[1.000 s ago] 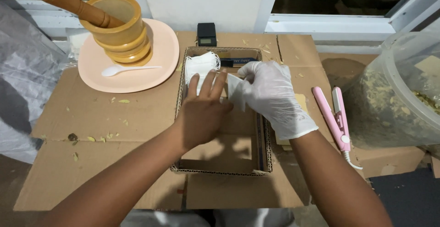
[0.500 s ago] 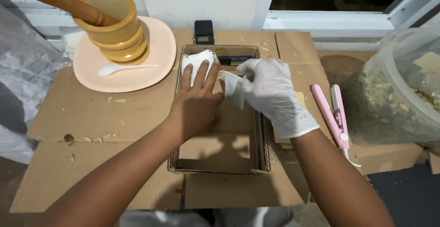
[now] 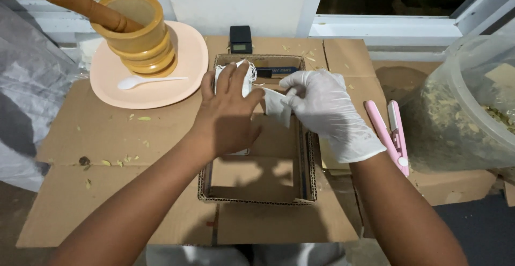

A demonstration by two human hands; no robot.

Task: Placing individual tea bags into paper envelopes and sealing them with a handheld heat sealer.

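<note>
My bare left hand [image 3: 228, 113] lies flat, fingers spread, on a stack of small white bags [image 3: 247, 74] inside a shallow cardboard box [image 3: 256, 197]. My right hand [image 3: 327, 110], in a white glove, pinches one white bag [image 3: 277, 107] and holds it just above the box, right next to my left fingertips. The stack under my left palm is mostly hidden.
A wooden mortar [image 3: 137, 32] with a pestle [image 3: 80, 3] and a white spoon [image 3: 147, 81] sit on a peach plate [image 3: 185, 67] at back left. A small black scale [image 3: 241, 39] stands behind the box. A pink sealer tool [image 3: 389, 134] and a clear tub of dried herbs [image 3: 472, 105] are at right.
My left hand has slid a little toward the back of the box, over the stack. My right hand has drawn one white bag clear to the right.
</note>
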